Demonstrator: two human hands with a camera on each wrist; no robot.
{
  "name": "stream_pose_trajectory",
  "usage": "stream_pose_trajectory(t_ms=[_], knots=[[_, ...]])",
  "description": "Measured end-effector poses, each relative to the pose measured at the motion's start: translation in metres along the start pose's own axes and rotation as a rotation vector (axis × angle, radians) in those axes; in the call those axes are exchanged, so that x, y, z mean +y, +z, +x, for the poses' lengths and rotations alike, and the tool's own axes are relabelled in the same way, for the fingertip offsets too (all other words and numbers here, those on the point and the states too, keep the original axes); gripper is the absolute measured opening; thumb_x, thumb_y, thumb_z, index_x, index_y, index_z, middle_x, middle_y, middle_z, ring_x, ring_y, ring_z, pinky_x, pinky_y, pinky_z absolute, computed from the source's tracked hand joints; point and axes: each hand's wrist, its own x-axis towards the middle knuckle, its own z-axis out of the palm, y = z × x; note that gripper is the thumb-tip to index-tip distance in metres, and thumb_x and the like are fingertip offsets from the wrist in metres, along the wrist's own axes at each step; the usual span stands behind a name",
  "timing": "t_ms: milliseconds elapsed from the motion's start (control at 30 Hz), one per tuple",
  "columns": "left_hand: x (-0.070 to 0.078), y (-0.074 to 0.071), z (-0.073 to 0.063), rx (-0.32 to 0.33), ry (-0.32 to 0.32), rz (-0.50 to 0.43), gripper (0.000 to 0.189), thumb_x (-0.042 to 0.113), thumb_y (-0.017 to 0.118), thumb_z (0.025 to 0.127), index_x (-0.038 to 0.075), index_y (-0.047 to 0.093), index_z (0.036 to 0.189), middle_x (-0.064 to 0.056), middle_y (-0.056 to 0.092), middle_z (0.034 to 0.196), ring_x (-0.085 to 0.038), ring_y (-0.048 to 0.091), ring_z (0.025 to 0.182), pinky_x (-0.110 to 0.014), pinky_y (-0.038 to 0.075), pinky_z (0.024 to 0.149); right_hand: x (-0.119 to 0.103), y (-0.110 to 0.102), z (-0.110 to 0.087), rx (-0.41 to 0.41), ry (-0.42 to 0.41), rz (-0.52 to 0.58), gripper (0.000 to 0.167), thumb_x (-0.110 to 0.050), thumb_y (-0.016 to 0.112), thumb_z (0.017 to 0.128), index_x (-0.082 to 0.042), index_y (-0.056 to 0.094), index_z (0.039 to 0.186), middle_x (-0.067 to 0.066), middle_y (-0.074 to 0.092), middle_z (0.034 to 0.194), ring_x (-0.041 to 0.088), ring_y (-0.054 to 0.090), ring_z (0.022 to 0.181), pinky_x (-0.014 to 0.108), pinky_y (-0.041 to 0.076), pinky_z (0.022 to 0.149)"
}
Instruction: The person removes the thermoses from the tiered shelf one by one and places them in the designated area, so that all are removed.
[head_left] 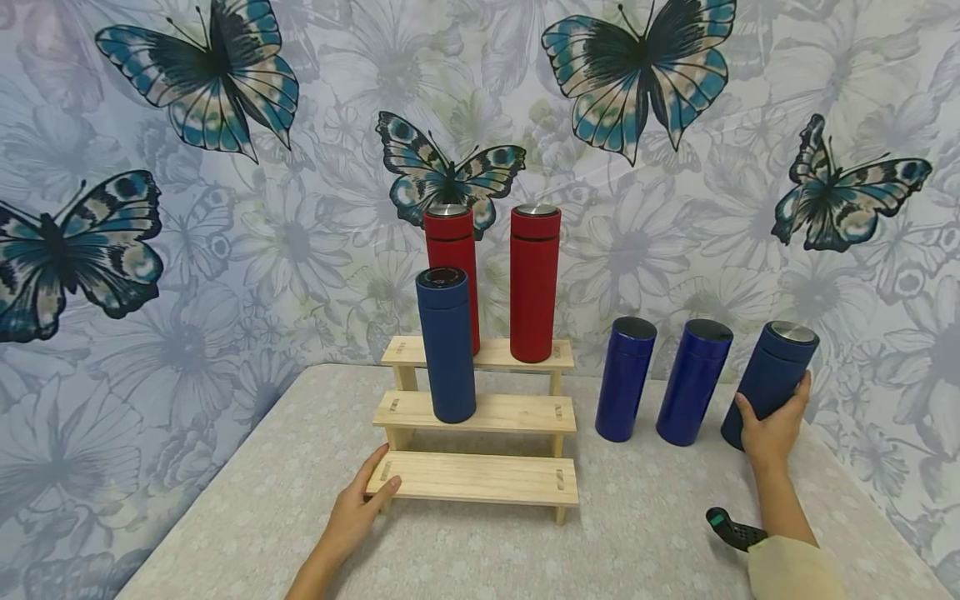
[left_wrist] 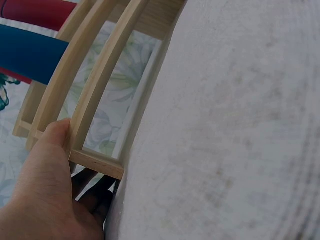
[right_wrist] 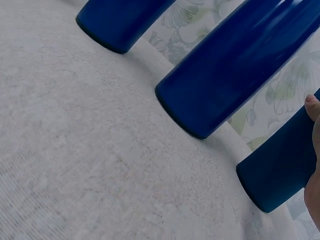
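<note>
A three-step wooden stand [head_left: 472, 477] rests on the table. My left hand [head_left: 352, 508] holds the left end of its lowest step, the thumb on top [left_wrist: 56, 134] and the other fingers behind the side piece. My right hand [head_left: 774, 425] grips a matte blue thermos [head_left: 772, 367] with a silver lid, at the far right; its base is at the tabletop in the right wrist view. On the middle step stands a matte blue thermos [head_left: 447, 354] with a dark lid. Two red thermoses [head_left: 535, 287] [head_left: 450, 233] stand on the top step, the left one partly hidden behind the blue one.
Between the stand and my right hand, two glossy blue thermoses [head_left: 626, 379] [head_left: 693, 383] stand upright on the cloth-covered table [head_left: 637, 517]. A black device [head_left: 735, 531] is strapped at my right wrist. Behind the table hangs a butterfly-patterned backdrop [head_left: 337, 250].
</note>
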Motion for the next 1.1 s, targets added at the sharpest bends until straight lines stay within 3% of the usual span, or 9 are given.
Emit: stream_pose_trajectory(t_ms=[167,367,500,600,833,1100], knots=[[0.0,0.0,0.0,0.002,-0.003,0.006,0.065,0.044,0.056,0.09,0.022,0.028,0.145,-0.019,0.034,0.143,-0.042,0.036,0.126,-0.061,0.031,0.097,-0.003,-0.001,-0.002,-0.006,0.019,-0.004,0.095,-0.006,0.072,0.078,-0.012,0.008,0.148,0.014,0.019,0.15,0.026,0.022,0.135,0.039,0.016,0.111],[-0.001,0.001,0.0,-0.005,-0.007,0.003,0.064,0.044,0.055,0.09,0.025,0.028,0.145,-0.018,0.033,0.144,-0.041,0.035,0.127,-0.06,0.03,0.098,-0.01,-0.005,-0.007,-0.009,0.112,-0.012,0.087,-0.001,0.067,0.079,-0.011,0.013,0.147,0.016,0.024,0.148,0.032,0.026,0.133,0.041,0.02,0.109],[-0.001,0.0,0.0,-0.004,-0.001,0.005,0.065,0.043,0.055,0.091,0.022,0.028,0.145,-0.019,0.033,0.144,-0.042,0.034,0.127,-0.061,0.03,0.098,-0.021,-0.007,-0.011,0.076,0.148,-0.01,0.075,-0.002,0.064,0.079,-0.006,0.025,0.143,0.019,0.034,0.14,0.032,0.033,0.127,0.039,0.023,0.107],[-0.001,0.0,0.001,0.0,0.001,0.005,0.065,0.043,0.056,0.091,0.02,0.028,0.145,-0.019,0.033,0.143,-0.042,0.034,0.127,-0.061,0.03,0.098,-0.033,-0.009,-0.011,0.163,0.156,-0.009,0.065,-0.006,0.063,0.08,-0.008,0.033,0.138,0.016,0.039,0.135,0.025,0.034,0.124,0.034,0.023,0.105],[-0.002,0.001,0.003,0.003,-0.004,0.007,0.066,0.044,0.056,0.09,0.021,0.029,0.145,-0.019,0.033,0.143,-0.042,0.034,0.127,-0.061,0.03,0.098,-0.082,-0.009,-0.008,0.349,0.007,0.061,0.045,-0.004,0.058,0.081,-0.012,0.048,0.124,-0.006,0.048,0.12,0.007,0.04,0.112,0.023,0.03,0.094],[-0.004,0.001,0.003,0.002,0.001,0.015,0.066,0.044,0.056,0.09,0.021,0.029,0.145,-0.018,0.034,0.143,-0.041,0.034,0.127,-0.061,0.03,0.098,-0.177,0.013,-0.024,0.499,-0.223,0.334,0.015,0.009,0.054,0.08,0.004,0.06,0.092,-0.003,0.062,0.088,0.012,0.056,0.089,0.025,0.04,0.083]])
